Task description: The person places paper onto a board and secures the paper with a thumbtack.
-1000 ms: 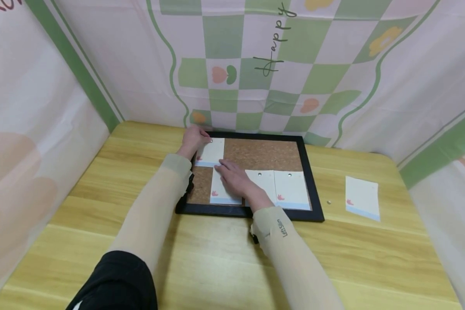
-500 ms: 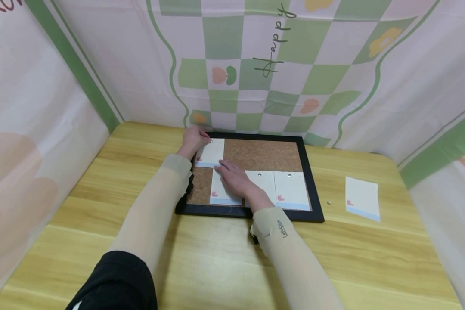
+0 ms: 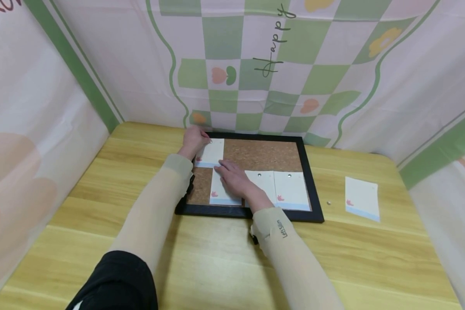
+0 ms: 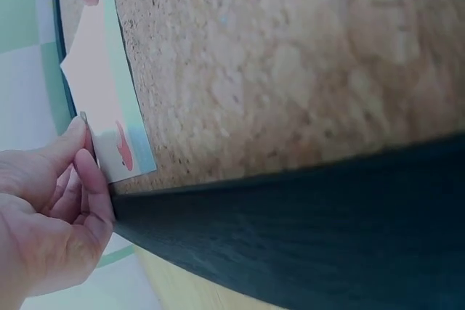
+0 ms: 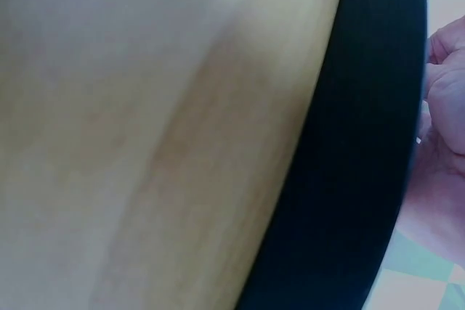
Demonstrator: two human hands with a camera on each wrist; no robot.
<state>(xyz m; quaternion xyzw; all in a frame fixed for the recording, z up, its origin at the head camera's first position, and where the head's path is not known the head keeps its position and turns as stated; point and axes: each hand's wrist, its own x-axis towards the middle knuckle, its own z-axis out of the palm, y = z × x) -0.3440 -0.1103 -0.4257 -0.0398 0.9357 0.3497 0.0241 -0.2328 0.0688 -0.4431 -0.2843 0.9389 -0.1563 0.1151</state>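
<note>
A black-framed corkboard [image 3: 261, 156] lies on the table. At its far left corner sits a white card [image 3: 213, 153] with a blue lower edge and a pink print. My left hand [image 3: 194, 140] pinches a small silver thumbtack [image 4: 83, 116] between thumb and finger at the card's top edge. My right hand [image 3: 235, 180] rests palm down, fingers extended, its fingertips at that card's lower right corner. Beneath it is a second card [image 3: 224, 199], its upper part partly hidden. Beside it, two more cards, a middle card [image 3: 264, 183] and a right card [image 3: 291, 191], each show a tack near the top.
To the right of the board, a loose card [image 3: 361, 198] lies on the wooden table [image 3: 217, 258], with a single silver tack [image 3: 328, 203] between it and the frame. A printed cloth [image 3: 221, 38] hangs behind the table's far edge.
</note>
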